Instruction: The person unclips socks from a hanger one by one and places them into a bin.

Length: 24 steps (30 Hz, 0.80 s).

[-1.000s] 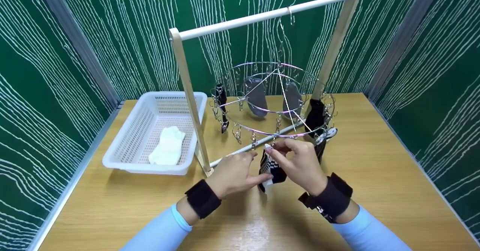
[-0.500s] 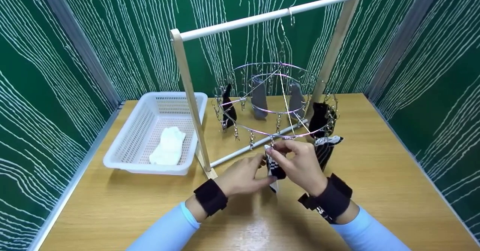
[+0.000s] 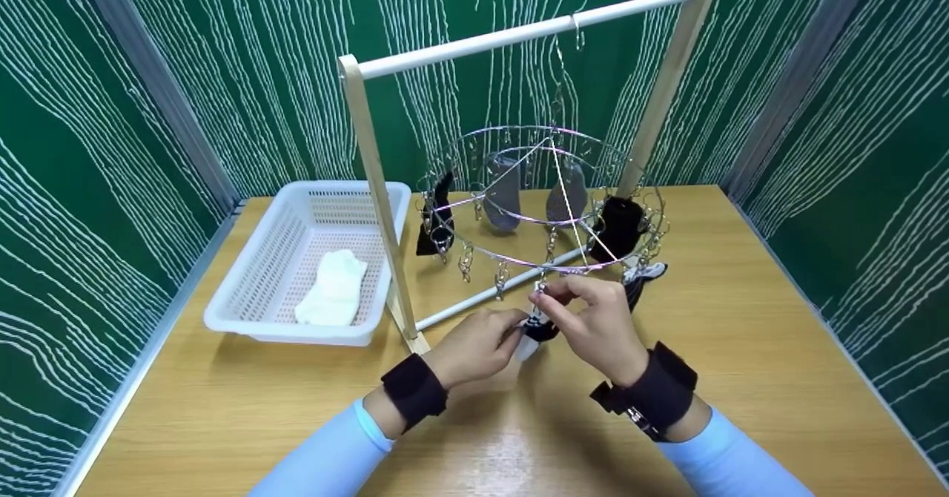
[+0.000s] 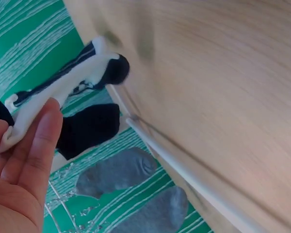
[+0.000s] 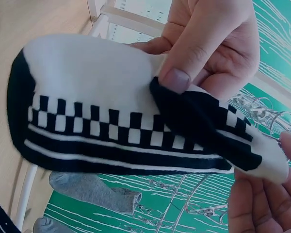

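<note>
A black-and-white sock [image 5: 97,73] with a checkered band and stripes hangs below the near side of a round metal clip hanger [image 3: 511,262]. My right hand [image 3: 593,319] pinches its cuff between thumb and fingertips, right at a metal clip [image 3: 540,287]. Lower down, my left hand [image 3: 474,345] grips the same sock, its thumb [image 5: 177,80] pressing the dark patch in the right wrist view. The left wrist view shows the sock's white side [image 4: 82,73] stretching away from my left fingers. Part of the clip is hidden behind my right fingertips.
The hanger hangs from a wooden stand's white rail [image 3: 474,46]. Grey socks [image 3: 504,196], black socks [image 3: 619,230] and a striped sock [image 3: 634,289] hang around the ring. A white basket [image 3: 296,334] at left holds a white sock [image 3: 334,289].
My left hand has moved slightly right and its thumb and fingers have come together on the sock. My right hand stays at the clip. The ring and its hanging socks have swung.
</note>
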### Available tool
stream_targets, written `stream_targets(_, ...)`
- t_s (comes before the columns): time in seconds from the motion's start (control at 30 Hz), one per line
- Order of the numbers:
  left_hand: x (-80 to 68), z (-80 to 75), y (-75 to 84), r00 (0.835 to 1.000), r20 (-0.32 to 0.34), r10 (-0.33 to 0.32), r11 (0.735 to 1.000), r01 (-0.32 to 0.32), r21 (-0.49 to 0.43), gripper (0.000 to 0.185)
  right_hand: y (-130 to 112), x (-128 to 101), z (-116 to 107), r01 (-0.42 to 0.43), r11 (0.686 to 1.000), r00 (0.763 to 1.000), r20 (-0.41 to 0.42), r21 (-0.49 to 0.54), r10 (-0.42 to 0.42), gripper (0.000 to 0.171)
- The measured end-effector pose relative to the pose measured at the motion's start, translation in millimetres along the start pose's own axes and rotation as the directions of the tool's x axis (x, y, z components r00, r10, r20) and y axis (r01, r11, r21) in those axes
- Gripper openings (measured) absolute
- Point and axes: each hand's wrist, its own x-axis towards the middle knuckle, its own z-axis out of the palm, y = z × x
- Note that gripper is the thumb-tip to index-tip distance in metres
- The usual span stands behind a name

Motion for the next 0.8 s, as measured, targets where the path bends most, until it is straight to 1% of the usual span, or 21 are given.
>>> stream_targets(0.23, -0.7, -5.5, 0.3, 0.998, -0.028, 0.054, 0.998, -0.053, 0.038, 0.015, 2, 0, 0, 0.069, 0.998, 0.997, -0.027, -0.001, -0.069, 0.017)
stream_targets(0.33, -1.0, -8.4, 1.0, 0.998, -0.022, 0.058, 0.997, -0.057, 0.044, 0.017, 2, 0, 0, 0.085, 0.996, 0.996, -0.035, 0.004, -0.084, 0.019)
stream_targets(0.53, -3.0, -15.5, 0.4, 0.999, -0.006, 0.043, 0.997, -0.042, 0.063, 0.022, 0, 1, 0, 0.100, 0.995, 0.994, -0.047, 0.011, -0.100, 0.020)
stream_targets(0.67, -6.3, -20.0, -2.4, 1.000, -0.001, 0.029, 0.996, -0.029, 0.087, 0.021, -2, 2, -1, 0.105, 0.994, 0.993, -0.061, 0.019, -0.104, 0.021)
stream_targets(0.8, -12.1, -25.4, -5.6, 1.000, 0.018, 0.006, 0.995, -0.007, 0.104, 0.018, -3, 2, -2, 0.104, 0.994, 0.992, -0.070, 0.012, -0.103, 0.020)
